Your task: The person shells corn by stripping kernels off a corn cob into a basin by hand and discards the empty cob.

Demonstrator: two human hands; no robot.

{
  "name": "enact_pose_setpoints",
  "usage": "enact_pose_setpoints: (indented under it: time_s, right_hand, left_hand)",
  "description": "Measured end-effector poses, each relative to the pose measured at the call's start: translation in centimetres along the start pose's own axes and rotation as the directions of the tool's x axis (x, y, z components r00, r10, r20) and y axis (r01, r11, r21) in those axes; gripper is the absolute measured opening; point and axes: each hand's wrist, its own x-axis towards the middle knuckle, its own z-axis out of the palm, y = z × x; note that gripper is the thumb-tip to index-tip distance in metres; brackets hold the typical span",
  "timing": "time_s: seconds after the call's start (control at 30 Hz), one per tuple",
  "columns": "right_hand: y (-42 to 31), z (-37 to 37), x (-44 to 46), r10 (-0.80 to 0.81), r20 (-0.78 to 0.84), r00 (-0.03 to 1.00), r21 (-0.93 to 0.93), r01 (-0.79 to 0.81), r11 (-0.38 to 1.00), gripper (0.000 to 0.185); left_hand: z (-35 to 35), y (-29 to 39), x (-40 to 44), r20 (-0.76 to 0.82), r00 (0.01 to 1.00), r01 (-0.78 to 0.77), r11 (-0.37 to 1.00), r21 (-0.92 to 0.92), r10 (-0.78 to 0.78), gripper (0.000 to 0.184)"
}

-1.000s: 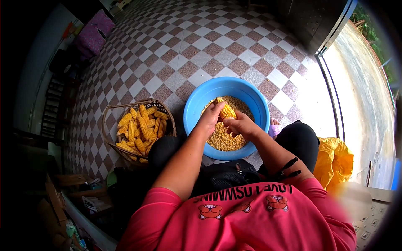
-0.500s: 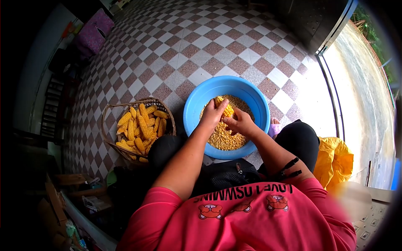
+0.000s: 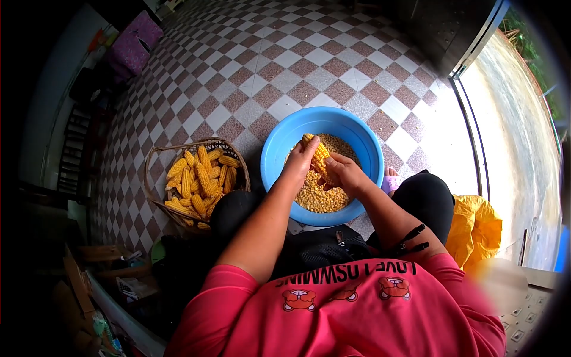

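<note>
- Both grips close on one corn ear (image 3: 321, 156): the left hand (image 3: 302, 156) wraps its far end, the right hand (image 3: 346, 171) presses the near end.
- The ear tilts over the blue basin (image 3: 370, 143), apparently so that loose kernels (image 3: 321, 200) land inside.
- A basket (image 3: 150, 178) of whole ears (image 3: 202, 172) sits to the left, seemingly for easy reach, though the left knee (image 3: 233, 211) partly blocks it.
- A yellow sack (image 3: 473, 232) lies beyond the right knee (image 3: 425, 199).

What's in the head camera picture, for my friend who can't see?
A person's left hand and right hand hold a corn cob over a blue basin of kernels. Beside it, a basket of cobs sits on checkered floor.
</note>
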Motion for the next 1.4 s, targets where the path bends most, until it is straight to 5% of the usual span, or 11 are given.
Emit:
enact_pose_setpoints:
  time_s: [0.27,0.33,0.43,0.63,0.8,1.0,1.03,1.1,1.2,1.3,1.4]
  right_hand:
    - [1.0,0.4,0.3,-0.009,-0.033,0.999,0.030,0.010,0.999,0.042]
    - [1.2,0.8,0.6,-0.044,-0.069,0.997,-0.155,0.033,0.987,0.043]
    - [2.2,1.1,1.1,-0.352,-0.094,0.931,-0.554,0.245,0.796,0.033]
    - [2.6,0.8,1.3,-0.347,-0.164,0.924,-0.394,0.261,0.881,0.033]
    - [1.6,1.3,0.6,-0.161,-0.156,0.975,-0.353,0.097,0.931,0.045]
    - [3.8,0.3,2.0,-0.557,-0.066,0.828,-0.736,0.337,0.587,0.040]
    - [3.5,0.5,1.7,-0.557,-0.065,0.828,-0.736,0.337,0.587,0.040]
    - [2.5,1.1,0.6,-0.295,-0.196,0.935,-0.465,0.176,0.867,0.033]
    - [1.9,1.3,0.3,-0.233,-0.178,0.956,-0.279,0.178,0.944,0.029]
    - [0.6,2.0,-0.2,-0.110,-0.184,0.977,-0.295,0.052,0.954,0.027]
    - [1.4,1.3,0.5,-0.223,-0.152,0.963,-0.401,0.146,0.904,0.031]
  left_hand:
    - [0.0,-0.9,0.7,-0.108,0.987,-0.110,0.992,0.063,0.117,0.056]
    - [0.1,-1.3,0.8,-0.165,0.979,-0.088,0.982,0.170,0.116,0.058]
    - [0.2,-1.6,0.9,-0.198,0.978,-0.040,0.987,0.159,0.071,0.058]
    - [-0.1,-1.4,1.1,-0.146,0.987,-0.058,0.998,0.019,0.060,0.058]
    - [-0.2,-2.3,1.5,-0.180,0.973,-0.085,0.945,0.317,0.148,0.073]
    - [0.4,-1.6,0.6,-0.183,0.975,-0.048,0.930,0.363,0.122,0.070]
    - [0.3,-1.5,0.6,-0.195,0.977,-0.029,0.961,0.275,0.085,0.067]
    - [0.3,-1.4,0.7,-0.203,0.978,-0.009,0.983,0.184,0.046,0.064]
    - [-0.1,-1.3,1.0,-0.154,0.988,-0.005,0.995,0.095,0.020,0.061]
    - [-0.1,-1.2,0.9,-0.173,0.985,0.001,0.996,0.094,0.016,0.063]
    - [0.0,-1.2,0.8,-0.168,0.985,-0.016,0.987,0.159,0.043,0.065]
